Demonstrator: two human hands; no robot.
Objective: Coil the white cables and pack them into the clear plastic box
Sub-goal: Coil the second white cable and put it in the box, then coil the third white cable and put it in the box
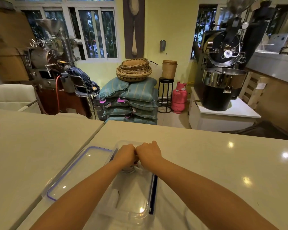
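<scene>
The clear plastic box [136,193] stands open on the white table in front of me. Both my hands reach into its far end, knuckles up and touching each other. My left hand [125,154] and my right hand [148,153] are closed around a small bundle of white cable [129,169], which shows only as a pale coil under my fingers. How each hand grips it is hidden. A faint white cable loop [187,211] lies on the table by my right forearm.
The box lid [80,170], clear with a purple seal, lies flat left of the box. The table seam runs diagonally at the left. Beyond the far edge stand stacked sacks [131,100], a pink gas cylinder [179,98] and roasting machines.
</scene>
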